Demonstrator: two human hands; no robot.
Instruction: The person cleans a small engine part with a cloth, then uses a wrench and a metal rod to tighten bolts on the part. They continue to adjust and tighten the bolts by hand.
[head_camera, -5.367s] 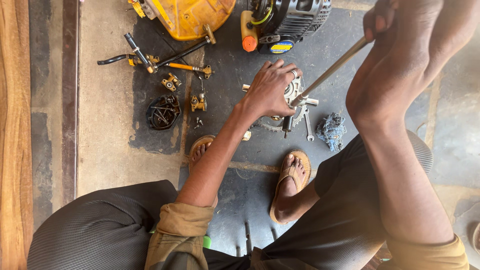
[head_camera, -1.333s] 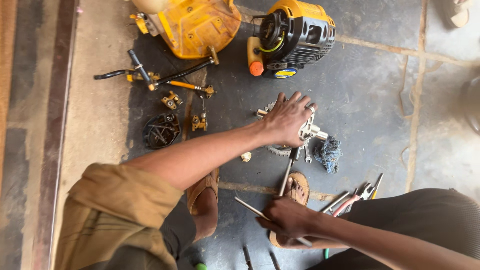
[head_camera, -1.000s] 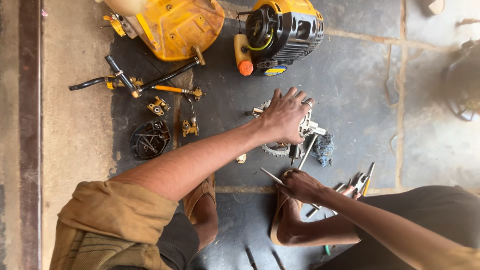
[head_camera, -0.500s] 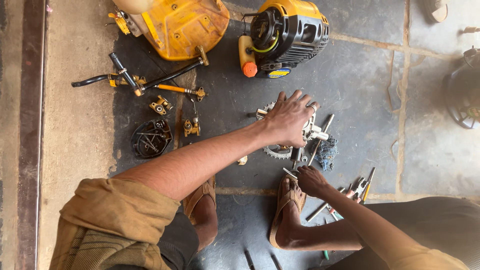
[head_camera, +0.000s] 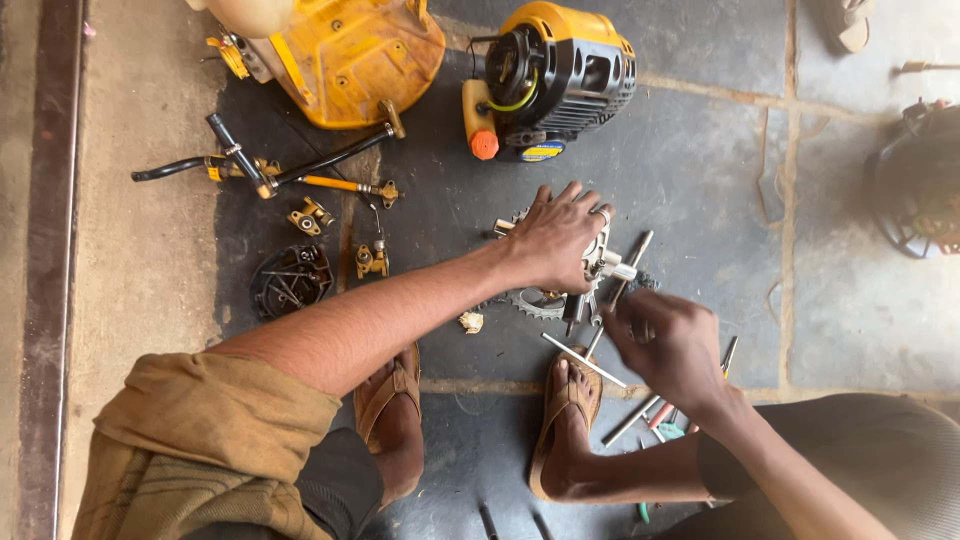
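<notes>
My left hand (head_camera: 556, 240) lies flat, fingers spread, pressing down on a small metal engine part (head_camera: 603, 262) with a toothed gear (head_camera: 533, 302) on the dark floor slab. My right hand (head_camera: 668, 348) is just right of and below it, fingers closed around a thin metal T-handle tool (head_camera: 622, 286). The tool's shaft points up at the metal part, and its cross bar (head_camera: 583, 360) lies over my sandalled right foot (head_camera: 563, 425).
A yellow cover (head_camera: 350, 60) and a yellow-and-black small engine (head_camera: 560, 70) sit at the top. A black tube with brass fittings (head_camera: 250, 170), a dark round part (head_camera: 290, 280) and loose tools (head_camera: 650, 415) lie around. A dark fan-like object (head_camera: 915, 195) is at right.
My right hand has come down from near the camera and moved up from my knee to the metal part, bringing the tool with it. My left hand has stayed on the part.
</notes>
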